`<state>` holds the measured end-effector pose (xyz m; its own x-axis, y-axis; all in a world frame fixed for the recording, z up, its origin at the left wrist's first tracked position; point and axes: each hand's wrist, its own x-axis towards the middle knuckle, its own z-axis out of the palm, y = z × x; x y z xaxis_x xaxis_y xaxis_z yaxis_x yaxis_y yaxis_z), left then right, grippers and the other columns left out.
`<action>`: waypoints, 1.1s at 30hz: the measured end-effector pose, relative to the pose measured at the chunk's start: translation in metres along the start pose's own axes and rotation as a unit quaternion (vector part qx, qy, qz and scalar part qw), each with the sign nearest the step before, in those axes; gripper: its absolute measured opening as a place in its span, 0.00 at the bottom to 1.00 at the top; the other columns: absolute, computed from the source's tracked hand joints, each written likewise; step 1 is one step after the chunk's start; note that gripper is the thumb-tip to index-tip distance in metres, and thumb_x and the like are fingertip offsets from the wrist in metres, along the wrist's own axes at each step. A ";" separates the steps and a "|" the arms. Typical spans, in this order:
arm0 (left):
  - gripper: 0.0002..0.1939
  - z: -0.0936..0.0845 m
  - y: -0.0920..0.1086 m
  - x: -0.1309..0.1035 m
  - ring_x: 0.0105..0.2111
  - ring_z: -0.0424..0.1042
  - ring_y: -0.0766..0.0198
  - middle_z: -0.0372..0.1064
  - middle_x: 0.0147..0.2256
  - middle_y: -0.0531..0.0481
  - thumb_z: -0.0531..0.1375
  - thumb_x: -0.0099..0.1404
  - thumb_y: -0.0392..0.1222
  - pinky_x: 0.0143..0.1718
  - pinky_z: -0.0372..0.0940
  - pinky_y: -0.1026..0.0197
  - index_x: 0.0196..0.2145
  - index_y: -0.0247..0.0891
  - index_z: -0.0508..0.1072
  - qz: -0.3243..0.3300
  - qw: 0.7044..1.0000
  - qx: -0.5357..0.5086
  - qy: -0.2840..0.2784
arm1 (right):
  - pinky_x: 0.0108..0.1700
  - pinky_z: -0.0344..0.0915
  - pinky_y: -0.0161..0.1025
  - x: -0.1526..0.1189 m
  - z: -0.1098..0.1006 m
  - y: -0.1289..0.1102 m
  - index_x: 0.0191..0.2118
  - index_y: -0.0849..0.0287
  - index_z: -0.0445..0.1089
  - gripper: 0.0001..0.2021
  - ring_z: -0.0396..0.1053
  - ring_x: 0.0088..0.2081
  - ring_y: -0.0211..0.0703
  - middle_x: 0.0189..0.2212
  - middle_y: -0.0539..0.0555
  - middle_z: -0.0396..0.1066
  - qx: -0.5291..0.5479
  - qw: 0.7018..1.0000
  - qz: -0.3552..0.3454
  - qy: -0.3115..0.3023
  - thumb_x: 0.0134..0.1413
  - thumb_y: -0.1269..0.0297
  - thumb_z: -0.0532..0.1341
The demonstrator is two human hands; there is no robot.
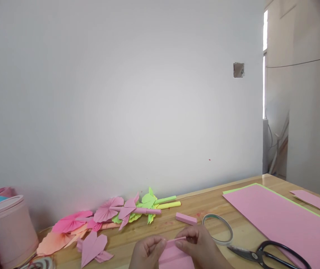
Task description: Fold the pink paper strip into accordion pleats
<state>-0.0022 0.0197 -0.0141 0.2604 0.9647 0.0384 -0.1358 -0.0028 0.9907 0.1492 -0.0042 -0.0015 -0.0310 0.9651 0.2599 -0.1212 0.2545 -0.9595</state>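
Between my two hands is a pink sheet of paper, its far edge folded over in a narrow strip. My left hand pinches the left end of that fold between thumb and fingers. At the right end, my right hand grips the same edge with its thumb on top. The lower part of the sheet runs out of view at the bottom. Just beyond my right hand lies a small folded pink paper strip. A roll of clear tape rests beside it, and black-handled scissors lie to the right.
Large pink paper sheets with green beneath cover the table's right side; narrower pink strips lie beyond. Several paper fans and rolled stems line the wall. A folded pink paper heart and a pink canister stand left.
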 end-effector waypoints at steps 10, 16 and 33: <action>0.09 0.006 0.019 -0.007 0.27 0.67 0.60 0.70 0.23 0.50 0.59 0.45 0.45 0.29 0.60 0.65 0.21 0.36 0.72 0.155 0.952 0.206 0.165 | 0.30 0.59 0.35 -0.007 -0.013 -0.023 0.30 0.58 0.70 0.09 0.64 0.27 0.39 0.22 0.55 0.69 -0.442 0.820 -0.359 0.050 0.47 0.71 0.53; 0.16 0.014 0.014 -0.007 0.15 0.53 0.72 0.53 0.13 0.58 0.58 0.46 0.50 0.16 0.49 0.70 0.14 0.33 0.64 0.036 0.998 0.040 0.037 | 0.21 0.54 0.31 -0.011 0.003 -0.031 0.27 0.55 0.69 0.09 0.59 0.19 0.35 0.18 0.50 0.68 -0.544 0.709 -0.449 -0.007 0.45 0.72 0.53; 0.10 0.013 0.025 -0.014 0.33 0.69 0.56 0.73 0.31 0.45 0.57 0.50 0.43 0.36 0.62 0.61 0.30 0.38 0.73 0.096 0.982 0.161 -0.001 | 0.23 0.54 0.30 -0.010 0.009 -0.006 0.26 0.63 0.67 0.10 0.59 0.23 0.37 0.19 0.49 0.62 -0.174 0.981 -0.066 -0.052 0.44 0.61 0.55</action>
<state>0.0026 0.0024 0.0119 0.2621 0.9376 0.2283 0.1268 -0.2680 0.9550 0.1413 -0.0155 0.0025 -0.1406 0.9157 0.3766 0.2144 0.3995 -0.8913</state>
